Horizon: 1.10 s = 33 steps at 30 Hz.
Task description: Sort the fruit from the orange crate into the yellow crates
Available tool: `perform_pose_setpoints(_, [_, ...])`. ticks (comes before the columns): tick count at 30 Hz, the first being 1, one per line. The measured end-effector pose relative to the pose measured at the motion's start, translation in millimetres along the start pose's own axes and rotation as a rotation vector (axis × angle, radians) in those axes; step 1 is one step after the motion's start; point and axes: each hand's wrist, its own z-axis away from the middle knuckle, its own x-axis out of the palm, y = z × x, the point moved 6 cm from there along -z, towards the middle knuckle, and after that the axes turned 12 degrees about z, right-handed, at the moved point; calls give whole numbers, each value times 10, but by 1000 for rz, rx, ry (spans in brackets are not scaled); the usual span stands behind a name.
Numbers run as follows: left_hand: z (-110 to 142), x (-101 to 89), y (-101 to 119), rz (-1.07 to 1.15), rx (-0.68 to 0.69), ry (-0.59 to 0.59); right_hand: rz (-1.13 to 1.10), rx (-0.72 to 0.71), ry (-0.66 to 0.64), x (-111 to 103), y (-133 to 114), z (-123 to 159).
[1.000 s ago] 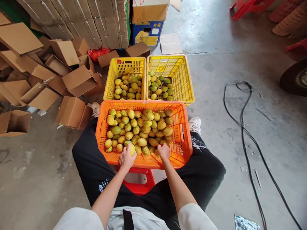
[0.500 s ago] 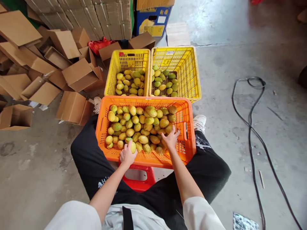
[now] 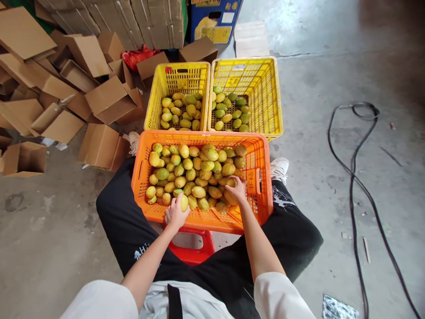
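Observation:
An orange plastic crate (image 3: 202,138) rests across a red stool (image 3: 195,254) between my knees, holding many yellow-green oval fruits (image 3: 198,192). At its near edge my left hand (image 3: 175,215) is closed around a yellow fruit (image 3: 184,203). On the right side of the pile, my right hand (image 3: 238,190) curls its fingers about another fruit (image 3: 230,182), which the hand partly covers. Beyond the orange crate stand a left yellow crate (image 3: 150,99) and a right yellow crate (image 3: 279,99), each with a layer of similar fruits on its bottom.
Opened cardboard boxes (image 3: 106,99) lie heaped on the left, before a stack of flattened cardboard (image 3: 129,24). A blue printed carton (image 3: 214,22) stands at the back. A black cable (image 3: 353,177) loops over the concrete floor on the right.
My right hand's spread fingers have drawn in around a fruit at the right of the pile. My left hand keeps its fruit. The view has shifted slightly.

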Motion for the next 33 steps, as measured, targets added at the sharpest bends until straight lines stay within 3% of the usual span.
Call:
perform_pose_setpoints(5, [-6, -7, 1, 0, -2, 9, -652, 240, -286, 191, -170, 214])
perform_pose_setpoints(9, [-5, -8, 2, 1, -4, 12, -930, 201, -485, 174, -671, 417])
perform_pose_setpoints(13, [-6, -16, -3, 10, 13, 24, -1067, 143, -556, 28, -1087, 707])
perform_pose_setpoints(18, [-25, -17, -10, 16, 38, 48, -1104, 114, -558, -231, -1338, 1027])
perform_pose_setpoints(26, [-11, -70, 61, 51, 89, 116, -1029, 34, -611, -779, -1697, 1288])
perform_pose_setpoints(30, [19, -78, -27, 131, 31, 127, -840, 97, -580, -925, -1587, 1347])
perform_pose_setpoints(33, [7, -81, -14, 380, 24, 102, -724, 119, -600, -949, -1456, 1328])
